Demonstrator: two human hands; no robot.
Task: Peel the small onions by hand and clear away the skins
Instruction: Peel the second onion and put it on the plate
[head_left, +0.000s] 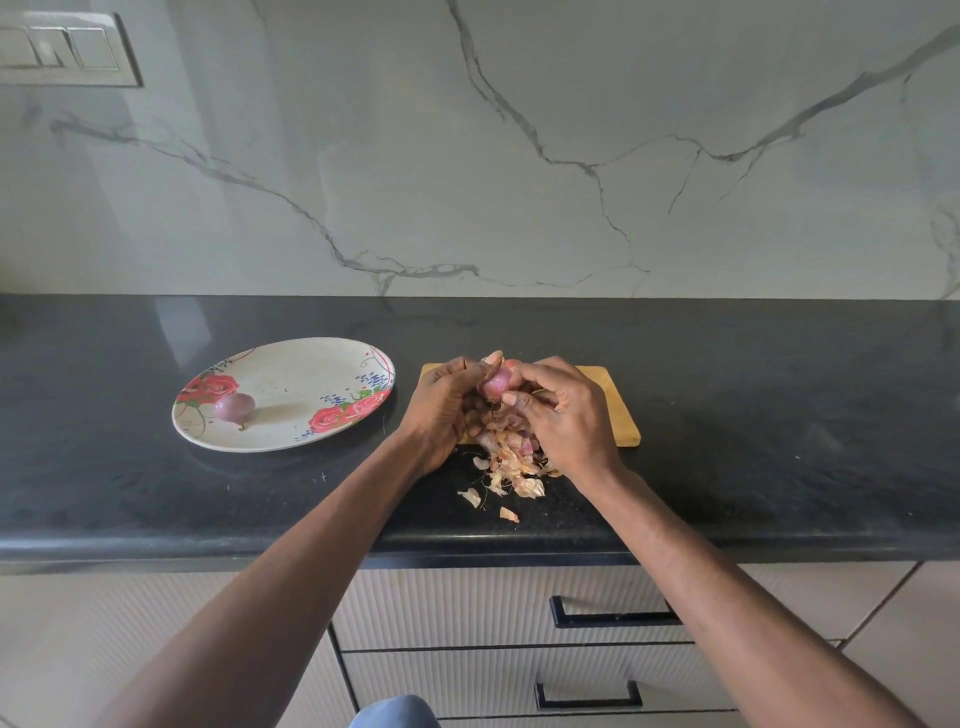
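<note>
The small onion (496, 383) is pinched between the left hand (447, 402) and right hand (563, 410), both curled around it. Looks slippery, so it could pop out, and the skins (511, 462) already spilling off the cutting board (615, 410) might scatter further.

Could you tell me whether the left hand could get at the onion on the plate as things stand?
Probably not yet: the left hand grips another onion; nothing blocks the plate's onion.

around the worktop

a black stone counter (753, 415) runs beneath a grey-veined marble wall (519, 156). a switch plate (62, 49) sits upper left. ribbed pale drawers (467, 613) with black handles (613, 616) lie below.
</note>
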